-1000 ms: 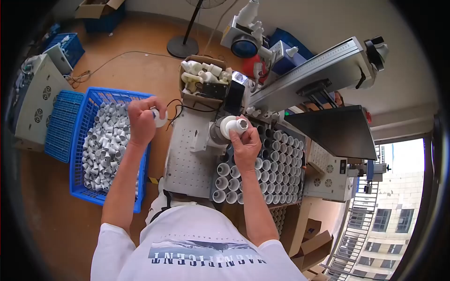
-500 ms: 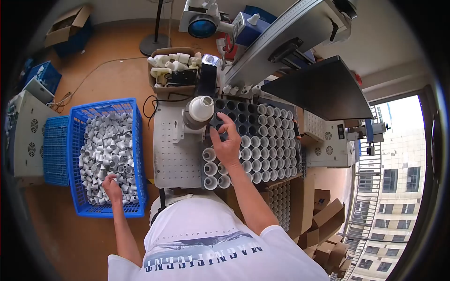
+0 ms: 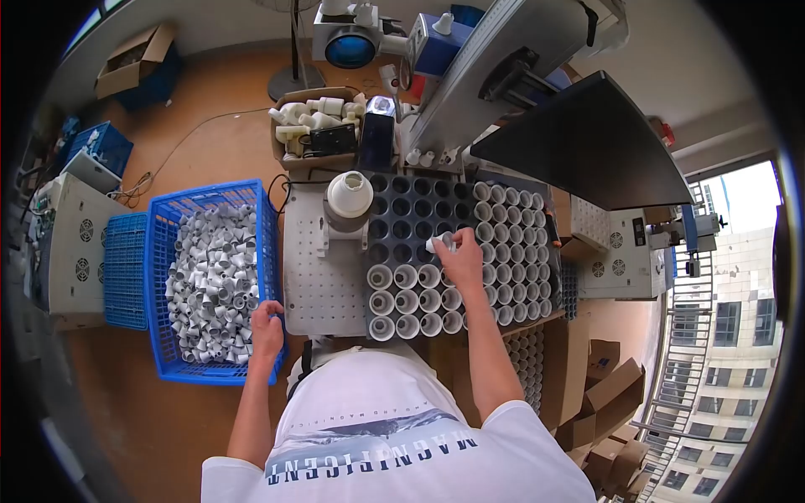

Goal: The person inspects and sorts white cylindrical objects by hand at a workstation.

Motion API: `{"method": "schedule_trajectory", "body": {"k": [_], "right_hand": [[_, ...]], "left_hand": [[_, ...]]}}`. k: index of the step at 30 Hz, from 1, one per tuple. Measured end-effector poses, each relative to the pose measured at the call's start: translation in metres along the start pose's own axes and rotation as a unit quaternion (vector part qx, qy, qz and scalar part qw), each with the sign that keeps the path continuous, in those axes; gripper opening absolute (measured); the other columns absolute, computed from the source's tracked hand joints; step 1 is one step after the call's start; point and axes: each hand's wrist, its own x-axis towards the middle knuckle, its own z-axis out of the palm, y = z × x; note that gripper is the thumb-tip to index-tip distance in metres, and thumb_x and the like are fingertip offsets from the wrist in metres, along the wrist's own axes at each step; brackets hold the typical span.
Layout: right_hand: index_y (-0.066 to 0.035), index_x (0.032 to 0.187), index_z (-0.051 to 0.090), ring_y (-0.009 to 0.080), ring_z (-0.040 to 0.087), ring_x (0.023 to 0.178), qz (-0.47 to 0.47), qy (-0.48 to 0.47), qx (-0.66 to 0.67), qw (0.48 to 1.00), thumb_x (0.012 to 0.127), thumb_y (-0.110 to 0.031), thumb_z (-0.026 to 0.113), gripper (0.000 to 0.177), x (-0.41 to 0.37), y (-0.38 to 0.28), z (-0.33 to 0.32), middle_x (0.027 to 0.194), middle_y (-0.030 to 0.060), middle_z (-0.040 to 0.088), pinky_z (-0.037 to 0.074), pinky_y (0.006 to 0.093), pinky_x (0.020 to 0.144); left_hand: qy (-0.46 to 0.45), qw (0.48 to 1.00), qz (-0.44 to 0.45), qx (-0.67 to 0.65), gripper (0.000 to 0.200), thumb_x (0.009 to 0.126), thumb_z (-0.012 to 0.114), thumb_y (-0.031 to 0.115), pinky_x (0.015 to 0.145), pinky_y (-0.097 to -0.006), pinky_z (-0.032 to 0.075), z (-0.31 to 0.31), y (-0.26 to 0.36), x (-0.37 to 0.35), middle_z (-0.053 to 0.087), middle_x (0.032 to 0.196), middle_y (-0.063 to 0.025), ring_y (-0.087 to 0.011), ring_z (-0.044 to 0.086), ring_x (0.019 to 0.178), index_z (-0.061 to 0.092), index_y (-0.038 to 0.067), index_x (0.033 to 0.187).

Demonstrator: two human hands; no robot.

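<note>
Head view: the right hand [image 3: 461,260] is clamped on a white fitting [image 3: 439,244], which sits at its 10 o'clock over empty cells of the tray [image 3: 417,204]. The filled rows [image 3: 417,300] lie toward 6 o'clock. The left hand [image 3: 267,323] is curled at the corner of the basket [image 3: 158,277]; I cannot tell whether it grips anything.

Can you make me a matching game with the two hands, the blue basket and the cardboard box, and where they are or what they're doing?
Things:
1. left hand
2. right hand
3. blue basket
4. cardboard box

Places or states:
A. holds a white fitting over the dark tray
B. on the floor, full of small white pieces
C. at the basket's right edge
D. behind the metal plate, holding bigger white parts

Pairs: 1-C, 2-A, 3-B, 4-D
</note>
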Motion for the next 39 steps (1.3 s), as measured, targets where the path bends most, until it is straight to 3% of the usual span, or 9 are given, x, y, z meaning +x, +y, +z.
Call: {"method": "schedule_trajectory", "body": {"k": [3,6,10,13,18,22,25,35,39], "right_hand": [[-0.002,0.102,0.054,0.0157,0.061,0.073,0.15,-0.014,0.345,0.927,0.09,-0.03,0.064,0.032,-0.006,0.009,-0.052,0.09,0.0067,0.062,0.051,0.0308,0.058],[-0.006,0.103,0.057,0.0158,0.059,0.073,0.193,0.082,0.524,0.825,0.092,-0.032,0.06,0.028,-0.031,0.048,-0.076,0.092,0.0058,0.064,0.049,0.0306,0.064],[-0.007,0.109,0.057,0.0185,0.062,0.076,0.24,0.103,0.692,0.673,0.091,-0.028,0.06,0.028,-0.058,0.067,-0.069,0.099,0.0076,0.064,0.051,0.0299,0.06],[-0.008,0.107,0.058,0.0217,0.062,0.078,0.209,0.082,0.718,0.659,0.09,-0.026,0.06,0.025,-0.071,0.068,-0.058,0.1,0.0079,0.065,0.052,0.0341,0.064],[0.001,0.114,0.055,0.0276,0.064,0.083,0.177,0.087,0.774,0.602,0.086,-0.019,0.06,0.035,-0.073,0.058,-0.066,0.102,0.0184,0.065,0.055,0.0402,0.078],[0.0,0.112,0.056,0.0307,0.064,0.095,0.141,0.073,0.803,0.574,0.086,-0.017,0.06,0.031,-0.073,0.052,-0.083,0.1,0.0153,0.065,0.053,0.0426,0.087],[-0.001,0.109,0.058,0.0277,0.064,0.094,0.139,0.074,0.797,0.582,0.086,-0.015,0.06,0.027,-0.077,0.055,-0.083,0.099,0.0129,0.065,0.052,0.0416,0.085],[-0.002,0.105,0.06,0.0234,0.063,0.094,0.198,0.082,0.762,0.611,0.086,-0.014,0.063,0.023,-0.081,0.065,-0.055,0.102,0.009,0.065,0.054,0.0401,0.08],[0.0,0.107,0.058,0.0249,0.065,0.091,0.228,0.104,0.729,0.637,0.087,-0.017,0.063,0.026,-0.078,0.051,-0.05,0.099,0.0129,0.065,0.056,0.0364,0.074]], "left_hand": [[-0.017,1.0,-0.004,0.002,0.027,0.068,0.041,-0.001,0.083,-0.0404,0.046,-0.001,0.017,0.001,0.063,0.084,-0.0174,-0.0327,0.059,0.085,0.06,-0.002,0.088],[-0.019,1.0,0.005,-0.006,0.03,0.067,0.038,-0.001,0.081,-0.0355,0.046,0.009,0.021,0.002,0.064,0.079,-0.0148,-0.028,0.06,0.081,0.063,0.0,0.083],[-0.052,0.998,0.027,0.003,0.03,0.065,0.038,-0.002,0.08,-0.0358,0.047,0.017,0.027,0.011,0.065,0.08,-0.015,-0.0284,0.062,0.081,0.062,-0.001,0.081],[-0.114,0.993,0.026,-0.008,0.027,0.067,0.041,-0.004,0.084,-0.04,0.046,0.017,0.028,0.025,0.063,0.084,-0.0165,-0.0324,0.059,0.086,0.06,0.0,0.086],[-0.114,0.991,0.063,0.012,0.025,0.067,0.042,-0.004,0.084,-0.0409,0.046,0.021,0.049,0.04,0.063,0.083,-0.0171,-0.0334,0.059,0.088,0.06,0.0,0.084],[-0.129,0.989,0.07,0.005,0.025,0.068,0.043,-0.005,0.084,-0.0417,0.046,0.021,0.05,0.048,0.063,0.085,-0.0181,-0.0347,0.059,0.089,0.061,0.0,0.084],[-0.121,0.991,0.056,0.006,0.031,0.063,0.039,-0.005,0.087,-0.0346,0.045,0.023,0.052,0.049,0.064,0.08,-0.0147,-0.0267,0.06,0.086,0.062,-0.003,0.082],[-0.12,0.991,0.056,-0.022,0.031,0.063,0.038,-0.004,0.084,-0.0346,0.046,0.018,0.053,0.051,0.064,0.079,-0.0154,-0.0266,0.06,0.084,0.062,-0.003,0.082],[-0.133,0.989,0.06,-0.006,0.025,0.067,0.041,-0.005,0.084,-0.0397,0.047,0.015,0.057,0.052,0.065,0.083,-0.0213,-0.0366,0.062,0.088,0.059,-0.003,0.084]]}}
